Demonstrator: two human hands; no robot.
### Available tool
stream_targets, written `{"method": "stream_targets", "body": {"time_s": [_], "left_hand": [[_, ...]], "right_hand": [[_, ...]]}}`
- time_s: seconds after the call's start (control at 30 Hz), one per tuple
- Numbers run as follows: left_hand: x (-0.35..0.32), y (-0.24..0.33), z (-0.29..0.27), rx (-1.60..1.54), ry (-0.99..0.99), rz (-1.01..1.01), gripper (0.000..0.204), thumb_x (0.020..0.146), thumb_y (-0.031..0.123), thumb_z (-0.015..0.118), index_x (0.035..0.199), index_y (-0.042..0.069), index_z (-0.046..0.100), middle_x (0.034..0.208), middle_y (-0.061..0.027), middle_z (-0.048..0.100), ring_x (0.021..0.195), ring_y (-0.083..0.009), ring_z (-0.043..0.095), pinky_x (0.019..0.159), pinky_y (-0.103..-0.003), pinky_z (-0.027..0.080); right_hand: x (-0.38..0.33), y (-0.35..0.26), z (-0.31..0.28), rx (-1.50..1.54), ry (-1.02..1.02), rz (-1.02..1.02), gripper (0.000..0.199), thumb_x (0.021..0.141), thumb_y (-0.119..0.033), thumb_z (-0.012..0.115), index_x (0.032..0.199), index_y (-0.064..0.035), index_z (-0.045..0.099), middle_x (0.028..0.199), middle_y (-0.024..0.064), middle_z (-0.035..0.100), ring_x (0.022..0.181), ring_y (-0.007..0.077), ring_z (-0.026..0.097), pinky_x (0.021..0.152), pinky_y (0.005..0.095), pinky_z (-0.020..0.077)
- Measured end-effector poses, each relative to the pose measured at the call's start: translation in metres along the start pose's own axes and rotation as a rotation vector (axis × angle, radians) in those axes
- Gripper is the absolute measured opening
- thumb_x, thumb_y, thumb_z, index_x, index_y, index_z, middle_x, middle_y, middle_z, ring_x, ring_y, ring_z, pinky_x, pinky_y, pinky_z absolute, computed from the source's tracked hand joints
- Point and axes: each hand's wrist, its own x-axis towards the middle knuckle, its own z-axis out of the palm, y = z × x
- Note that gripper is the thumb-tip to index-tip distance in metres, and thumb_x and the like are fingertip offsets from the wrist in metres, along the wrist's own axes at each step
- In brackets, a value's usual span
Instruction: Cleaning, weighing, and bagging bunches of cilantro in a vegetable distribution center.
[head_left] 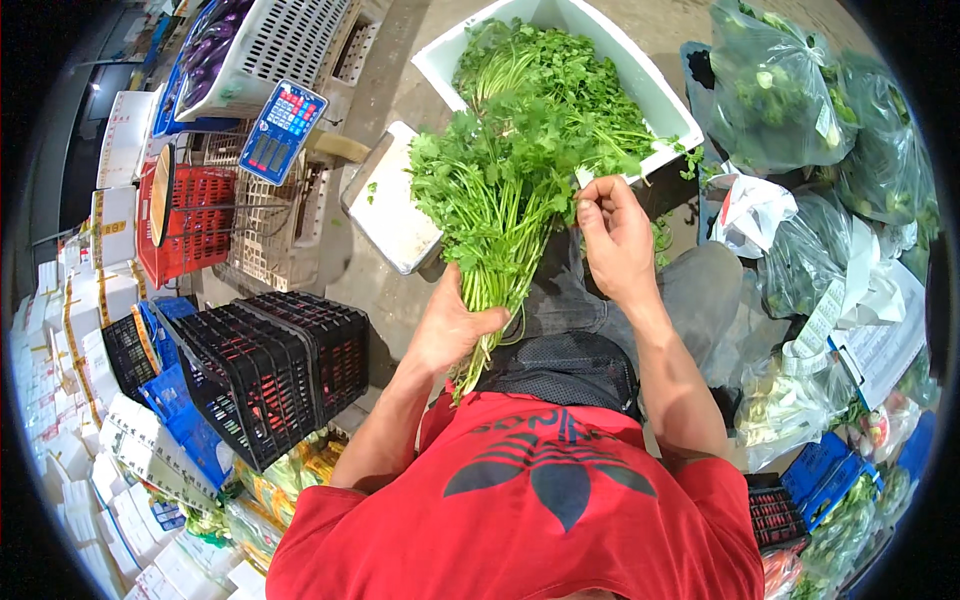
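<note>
My left hand (452,325) grips a big bunch of green leafy herbs (500,175) by its pale stems, leaves pointing away from me. My right hand (615,240) is up at the leafy right side of the bunch, with its fingertips pinched among the leaves. Behind the bunch stands a white foam box (655,85) filled with more of the same greens. I wear a red shirt and grey trousers.
A white weighing scale (385,205) with a blue keypad display (283,130) sits to the left of the bunch. Black plastic crates (270,365), red and white baskets and stacked cartons fill the left. Clear bags of vegetables (775,95) pile up on the right.
</note>
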Motion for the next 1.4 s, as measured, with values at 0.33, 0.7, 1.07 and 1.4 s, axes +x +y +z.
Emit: {"method": "stream_targets", "body": {"time_s": [0.33, 0.7, 1.07, 1.4], "left_hand": [[-0.001, 0.008, 0.007, -0.058, 0.033, -0.056, 0.075, 0.077, -0.004, 0.075, 0.144, 0.000, 0.040, 0.128, -0.0089, 0.061, 0.117, -0.0185, 0.059, 0.103, -0.034, 0.047], [-0.001, 0.008, 0.011, 0.103, 0.079, 0.034, 0.072, 0.078, 0.002, 0.076, 0.140, -0.005, 0.041, 0.127, -0.0135, 0.061, 0.116, -0.0204, 0.060, 0.104, -0.035, 0.046], [-0.003, -0.002, 0.011, 0.198, 0.095, 0.056, 0.075, 0.077, 0.006, 0.074, 0.143, -0.002, 0.040, 0.130, -0.0157, 0.061, 0.118, -0.0231, 0.059, 0.106, -0.036, 0.044], [-0.012, 0.009, 0.020, 0.476, 0.150, 0.083, 0.078, 0.078, 0.016, 0.075, 0.143, -0.001, 0.036, 0.123, -0.0259, 0.066, 0.114, -0.0398, 0.065, 0.099, -0.045, 0.050]], "right_hand": [[-0.020, -0.010, -0.018, -0.317, -0.009, -0.118, 0.015, 0.090, 0.001, 0.057, 0.101, 0.0010, 0.068, 0.085, 0.0102, 0.061, 0.068, 0.0192, 0.057, 0.066, 0.0310, 0.0478], [-0.023, -0.009, -0.023, -0.297, -0.148, -0.095, 0.011, 0.091, -0.003, 0.060, 0.102, -0.0001, 0.062, 0.092, 0.0155, 0.062, 0.077, 0.0310, 0.062, 0.072, 0.0388, 0.0504], [-0.007, 0.037, -0.067, -0.120, 0.085, 0.243, 0.014, 0.100, -0.015, 0.056, 0.100, -0.0009, 0.060, 0.077, 0.0016, 0.053, 0.069, 0.0106, 0.052, 0.062, 0.0289, 0.0451], [-0.068, 0.015, -0.013, -0.174, -0.274, 0.408, 0.051, 0.095, -0.027, 0.073, 0.131, 0.0047, 0.058, 0.095, 0.0125, 0.073, 0.084, 0.0165, 0.069, 0.076, 0.0320, 0.0560]]}}
